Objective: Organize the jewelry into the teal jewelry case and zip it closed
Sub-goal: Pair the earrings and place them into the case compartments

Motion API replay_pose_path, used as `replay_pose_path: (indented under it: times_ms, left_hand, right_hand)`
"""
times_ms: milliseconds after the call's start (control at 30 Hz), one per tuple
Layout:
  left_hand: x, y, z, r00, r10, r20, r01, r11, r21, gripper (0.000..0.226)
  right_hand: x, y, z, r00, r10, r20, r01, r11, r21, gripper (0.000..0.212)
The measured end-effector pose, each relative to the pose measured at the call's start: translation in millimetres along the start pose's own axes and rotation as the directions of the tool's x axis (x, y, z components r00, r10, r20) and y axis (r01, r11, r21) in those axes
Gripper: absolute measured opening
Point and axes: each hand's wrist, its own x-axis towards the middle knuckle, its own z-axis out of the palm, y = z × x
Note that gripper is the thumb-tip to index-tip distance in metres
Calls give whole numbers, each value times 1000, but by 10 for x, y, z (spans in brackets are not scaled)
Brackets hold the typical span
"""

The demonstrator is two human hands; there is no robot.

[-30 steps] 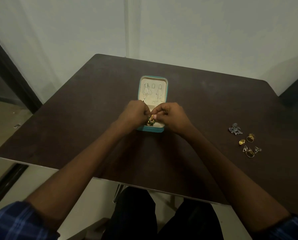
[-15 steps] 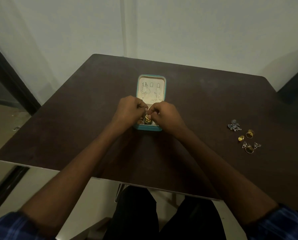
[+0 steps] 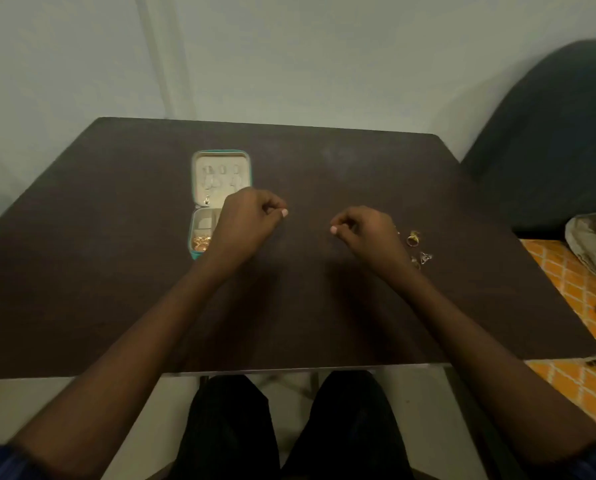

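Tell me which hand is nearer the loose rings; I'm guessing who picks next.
Right. The right hand sits just beside the loose rings, partly covering them. The left hand is farther off, over the case.
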Motion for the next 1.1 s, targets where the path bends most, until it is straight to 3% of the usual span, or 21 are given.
replay_pose_path:
  times_ms: [233,433,567,700,867,1100]
  left_hand:
    - [34,485,663,964,129,231,-134,991,5,23]
    - [19,774,1206,898,236,370,-240,970,-37,49]
    - [88,890,1416,859,247,449,-274,962,-5,47]
    - [134,908,1522,849,268,455,-318,947,36,31]
    - [135,878,1557,905,226,359,-261,964,52,15]
    - [117,763,1480,942,180,284,-223,966,129,23]
  right_hand:
    - [-274,855,-635,972,211,-107,-221,970,-99,13]
    - [-322,1218,-817,968,238,-82,-247,959,-141,17]
    - [-255,1272,-787,982,190,12,-184,965,-187,25]
    - [-176,1277,-682,989,115,89,-94,973,-209,31]
    - [-108,1284,-635,987,112,118,-80,966,-247,15]
    - [-149,1341,-676,980,190,54,-178,970,-166,11]
